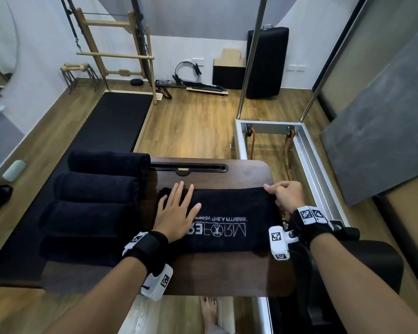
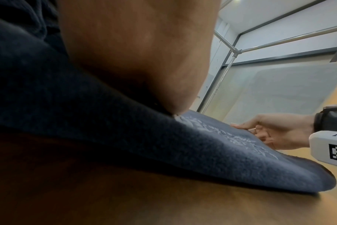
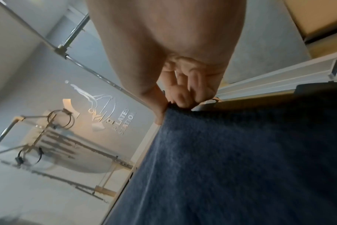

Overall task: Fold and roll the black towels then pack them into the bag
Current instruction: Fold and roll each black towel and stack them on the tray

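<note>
A folded black towel (image 1: 229,213) with white lettering lies flat on the dark wooden table (image 1: 222,273). My left hand (image 1: 176,208) presses flat on its left part, fingers straight and spread. My right hand (image 1: 284,195) pinches the towel's far right corner; the right wrist view shows thumb and fingers of that hand (image 3: 175,99) closed on the towel's edge (image 3: 183,109). From the left wrist view the towel (image 2: 212,144) lies under my palm (image 2: 137,50). Three rolled black towels (image 1: 97,186) lie side by side at the table's left. No bag is clearly in view.
A metal reformer frame (image 1: 307,150) stands right of the table. A black floor mat (image 1: 116,121) runs behind the rolled towels. Wooden ladder equipment (image 1: 121,54) and a black upright pad (image 1: 266,63) stand at the far wall. A bare foot (image 1: 209,312) shows below the table edge.
</note>
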Demonstrator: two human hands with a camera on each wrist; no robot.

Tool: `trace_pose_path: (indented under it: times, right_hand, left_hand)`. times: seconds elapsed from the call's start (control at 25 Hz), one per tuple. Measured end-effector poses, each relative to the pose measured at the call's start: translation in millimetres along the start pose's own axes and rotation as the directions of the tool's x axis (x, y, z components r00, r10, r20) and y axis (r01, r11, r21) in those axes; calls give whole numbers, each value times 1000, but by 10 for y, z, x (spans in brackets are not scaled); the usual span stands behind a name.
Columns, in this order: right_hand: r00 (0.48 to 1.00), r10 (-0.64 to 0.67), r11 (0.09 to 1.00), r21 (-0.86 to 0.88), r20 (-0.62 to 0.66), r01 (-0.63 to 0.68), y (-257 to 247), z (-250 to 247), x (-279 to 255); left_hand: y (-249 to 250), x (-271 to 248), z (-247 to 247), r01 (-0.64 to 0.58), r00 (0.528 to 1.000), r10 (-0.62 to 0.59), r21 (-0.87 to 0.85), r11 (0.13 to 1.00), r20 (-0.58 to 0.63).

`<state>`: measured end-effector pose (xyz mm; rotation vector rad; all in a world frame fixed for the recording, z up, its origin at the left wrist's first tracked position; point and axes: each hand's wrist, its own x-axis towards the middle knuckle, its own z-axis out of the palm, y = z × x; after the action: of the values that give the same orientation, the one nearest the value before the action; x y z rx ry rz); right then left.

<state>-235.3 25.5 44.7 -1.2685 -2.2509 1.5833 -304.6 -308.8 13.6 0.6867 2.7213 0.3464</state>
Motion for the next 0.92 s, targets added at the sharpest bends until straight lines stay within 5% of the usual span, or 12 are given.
trace_pose_path:
  times: [0.16, 0.24, 0.36, 0.44, 0.68, 0.8, 0.92]
  right_hand:
    - [959, -241, 970, -77, -148, 232, -48, 75, -167]
    - [934, -356, 931, -86, -12, 354, -61, 89, -277]
    - [902, -373, 874, -243, 217, 420, -28, 101, -416]
    - [890, -380, 800, -393, 250, 452, -22, 95, -491]
    - [882, -335, 656, -590, 332, 471, 20, -58, -988]
    - [800, -312, 585, -560, 512, 587, 149, 48, -1437]
    - [708, -377, 658, -365, 597, 659, 348, 196, -1830]
  left_hand:
    - [61, -36, -91, 8, 999, -6, -28, 1000, 46]
    - [139, -113, -126, -29, 1000, 29, -66, 997, -3]
    - [375, -358, -100, -291, 946, 262, -143, 946, -192]
    - [533, -512, -45, -394, 916, 371, -166, 904, -156]
    - [514, -582, -53, -346, 923, 360, 114, 931, -137]
    - [510, -555, -68, -289, 936, 322, 210, 934, -144]
    - [493, -703, 42, -269, 954, 293, 266, 926, -56]
